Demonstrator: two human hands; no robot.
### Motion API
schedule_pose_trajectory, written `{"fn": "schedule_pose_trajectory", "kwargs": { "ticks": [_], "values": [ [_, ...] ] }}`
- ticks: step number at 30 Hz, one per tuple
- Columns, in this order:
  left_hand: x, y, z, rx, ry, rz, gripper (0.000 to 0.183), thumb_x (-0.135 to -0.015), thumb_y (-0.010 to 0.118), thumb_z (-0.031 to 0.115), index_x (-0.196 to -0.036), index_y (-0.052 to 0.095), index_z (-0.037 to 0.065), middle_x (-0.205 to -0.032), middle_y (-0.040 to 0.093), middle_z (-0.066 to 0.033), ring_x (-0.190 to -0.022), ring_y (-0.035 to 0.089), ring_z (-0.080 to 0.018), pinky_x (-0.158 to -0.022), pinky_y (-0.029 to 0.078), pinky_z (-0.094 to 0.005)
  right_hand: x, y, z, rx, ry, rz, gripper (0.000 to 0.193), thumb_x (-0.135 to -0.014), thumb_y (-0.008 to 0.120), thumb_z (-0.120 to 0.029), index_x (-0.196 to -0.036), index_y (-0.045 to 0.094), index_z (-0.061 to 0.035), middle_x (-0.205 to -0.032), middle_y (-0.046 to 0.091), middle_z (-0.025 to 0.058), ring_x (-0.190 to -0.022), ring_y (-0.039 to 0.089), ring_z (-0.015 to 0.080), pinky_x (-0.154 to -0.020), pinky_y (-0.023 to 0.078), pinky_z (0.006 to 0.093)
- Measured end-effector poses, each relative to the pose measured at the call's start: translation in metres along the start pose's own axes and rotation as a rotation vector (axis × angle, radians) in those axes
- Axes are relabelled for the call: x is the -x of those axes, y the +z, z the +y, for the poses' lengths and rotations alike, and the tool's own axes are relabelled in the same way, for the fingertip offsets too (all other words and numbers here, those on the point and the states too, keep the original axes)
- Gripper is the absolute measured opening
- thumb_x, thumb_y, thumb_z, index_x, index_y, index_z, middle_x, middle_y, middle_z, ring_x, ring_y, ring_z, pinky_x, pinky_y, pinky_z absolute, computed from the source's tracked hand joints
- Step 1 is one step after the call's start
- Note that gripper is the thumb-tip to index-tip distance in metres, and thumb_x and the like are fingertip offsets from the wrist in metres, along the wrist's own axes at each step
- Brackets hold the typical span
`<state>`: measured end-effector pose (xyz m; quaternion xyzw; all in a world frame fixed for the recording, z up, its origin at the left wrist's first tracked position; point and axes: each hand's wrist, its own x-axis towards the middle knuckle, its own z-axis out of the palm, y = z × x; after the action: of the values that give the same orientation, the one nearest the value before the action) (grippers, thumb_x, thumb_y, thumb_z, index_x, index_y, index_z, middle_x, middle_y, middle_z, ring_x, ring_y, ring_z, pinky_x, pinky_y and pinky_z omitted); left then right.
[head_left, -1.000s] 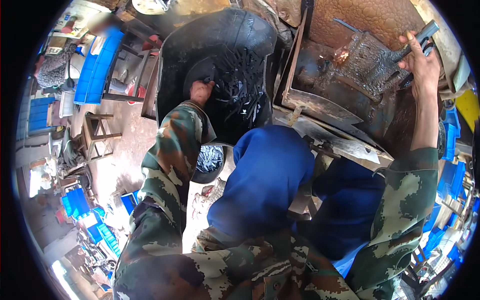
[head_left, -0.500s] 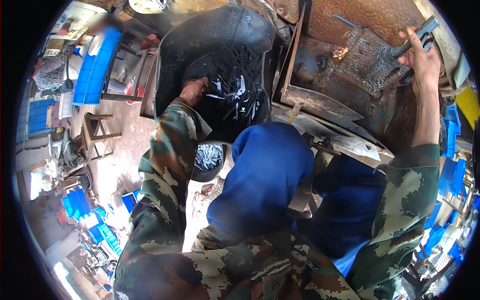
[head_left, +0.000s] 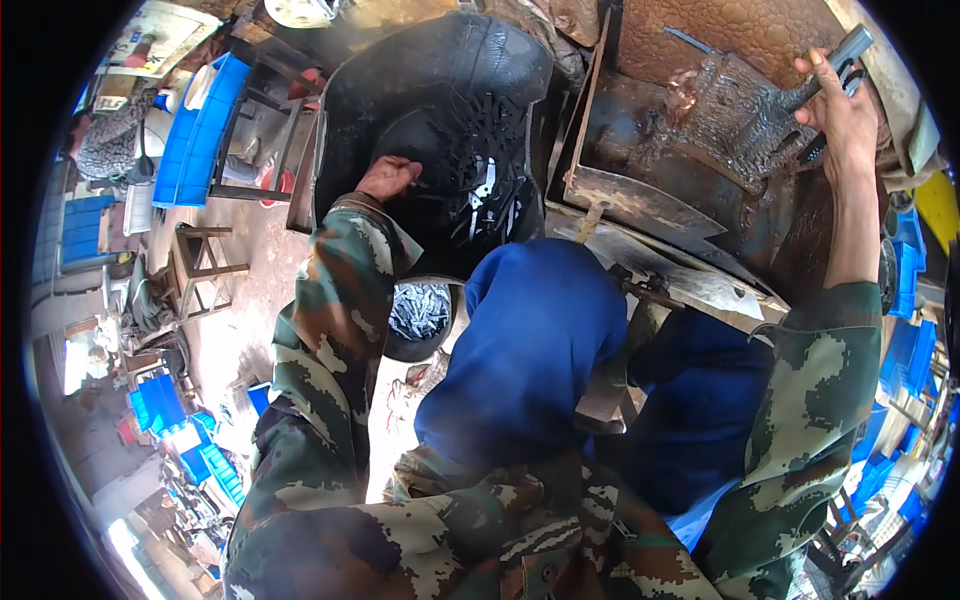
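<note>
Inside a large black bin (head_left: 420, 70), my left hand (head_left: 390, 179) has its fingers curled together beside a heap of dark, thin metal strips (head_left: 490, 130). What those fingers hold, if anything, is too small to make out. A few strips in the heap shine pale (head_left: 484, 185). Over at the upper right, my right hand (head_left: 845, 112) wraps round a grey metal bar handle (head_left: 852, 45). The bar slants down towards a wet, brown-crusted block (head_left: 730, 120) in a rusty metal trough (head_left: 640, 205).
Between bin and my knees, a small bucket (head_left: 418, 312) holds silvery strips. Blue trousers cover my knees (head_left: 545, 330), close against the trough's front edge. Left of the bin are a wooden stool (head_left: 205, 262) and a blue crate (head_left: 200, 130). Another person (head_left: 110, 140) sits at the far left.
My left hand has shifted slightly within the bin, and the pale strips in the heap lie differently. The orange glint on the crusted block has faded. My right hand stays at the bar.
</note>
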<state>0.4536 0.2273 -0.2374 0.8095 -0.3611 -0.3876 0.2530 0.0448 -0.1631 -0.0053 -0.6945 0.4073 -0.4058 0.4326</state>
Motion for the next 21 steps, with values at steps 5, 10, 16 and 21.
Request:
{"fn": "schedule_pose_trajectory", "kwargs": {
  "ticks": [5, 10, 16, 21],
  "values": [
    [0.009, 0.005, 0.012, -0.034, -0.107, -0.031, 0.039, -0.091, 0.066, 0.037, -0.096, 0.070, -0.001, -0.078, 0.065, -0.0053, -0.072, 0.058, -0.0139, -0.071, 0.048, -0.0305, 0.000, 0.004, -0.003, 0.020, 0.012, 0.004, 0.038, -0.093, 0.070, -0.031, -0.115, 0.065, -0.0012, -0.086, 0.069, 0.0008, -0.051, 0.039, 0.0018, -0.052, 0.053, 0.0203],
    [0.007, 0.004, 0.000, 0.227, -0.131, -0.030, 0.015, -0.089, 0.070, 0.018, -0.094, 0.068, 0.004, -0.074, 0.062, -0.0012, -0.069, 0.057, -0.0102, -0.067, 0.047, -0.0268, -0.001, 0.006, -0.003, 0.000, 0.010, 0.001, 0.038, -0.092, 0.071, -0.031, -0.115, 0.064, -0.0012, -0.084, 0.068, 0.0005, -0.051, 0.039, 0.0015, -0.052, 0.054, 0.0203],
    [0.018, 0.003, 0.043, 0.340, -0.032, 0.057, 0.007, -0.087, 0.068, 0.008, -0.083, 0.063, 0.006, -0.068, 0.058, 0.0008, -0.060, 0.052, -0.0067, -0.055, 0.042, -0.0238, -0.001, 0.006, -0.001, -0.009, 0.021, 0.028, 0.037, -0.093, 0.070, -0.031, -0.114, 0.066, -0.0016, -0.073, 0.061, -0.0025, -0.050, 0.038, 0.0011, -0.051, 0.053, 0.0207],
    [0.040, -0.029, 0.068, 0.132, 0.163, 0.332, 0.011, -0.086, 0.070, 0.009, -0.080, 0.061, 0.007, -0.066, 0.059, 0.0008, -0.058, 0.050, -0.0051, -0.054, 0.039, -0.0231, -0.002, 0.015, -0.004, -0.037, 0.017, 0.024, 0.035, -0.093, 0.070, -0.032, -0.112, 0.067, -0.0026, -0.066, 0.054, -0.0046, -0.050, 0.038, 0.0012, -0.051, 0.052, 0.0204]
  ]
}}
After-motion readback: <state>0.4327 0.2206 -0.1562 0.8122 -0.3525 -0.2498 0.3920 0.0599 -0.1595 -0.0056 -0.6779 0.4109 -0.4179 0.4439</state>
